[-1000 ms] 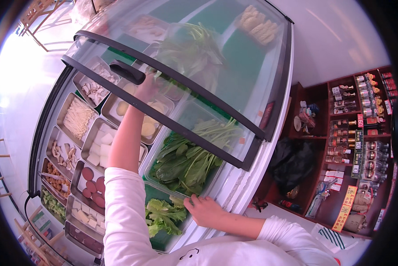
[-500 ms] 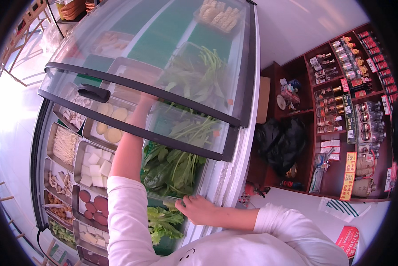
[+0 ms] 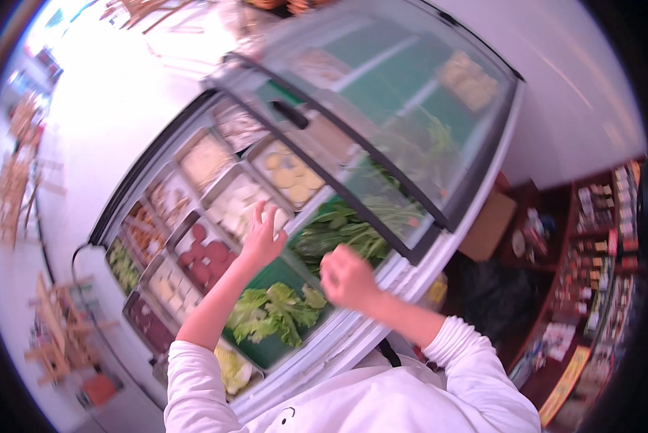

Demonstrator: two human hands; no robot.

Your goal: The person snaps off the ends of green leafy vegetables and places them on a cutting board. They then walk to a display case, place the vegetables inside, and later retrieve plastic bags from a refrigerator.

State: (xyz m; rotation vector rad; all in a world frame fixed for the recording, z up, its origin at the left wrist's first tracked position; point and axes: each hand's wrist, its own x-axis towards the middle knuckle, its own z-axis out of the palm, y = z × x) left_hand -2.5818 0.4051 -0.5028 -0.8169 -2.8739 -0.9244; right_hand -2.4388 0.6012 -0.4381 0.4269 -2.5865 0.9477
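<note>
Above the trays of white tofu-like cubes (image 3: 236, 204) and red round slices (image 3: 205, 260), my left hand (image 3: 264, 237) hangs with its fingers apart and nothing in them. My right hand (image 3: 348, 278) is curled closed near the front rim, beside dark leafy greens (image 3: 331, 231); motion blurs it, and whether anything is inside cannot be seen. Pale green lettuce (image 3: 277, 314) lies in the green-lined section below both hands. The sliding glass lid (image 3: 410, 94) of the display case covers the far part, its dark handle (image 3: 290, 114) away from my hands.
Trays of yellow slices (image 3: 291, 173), thin white mushrooms (image 3: 205, 157) and brown pieces (image 3: 143, 232) fill the case's left side. A cabbage-like vegetable (image 3: 234, 369) sits at the near end. Right of the case stand a cardboard box (image 3: 488, 224), a black bag (image 3: 497, 292) and bottle shelves (image 3: 591, 267).
My left hand has come out from under the glass lid, back over the trays. My right hand has lifted from the rim and curled. The view has turned.
</note>
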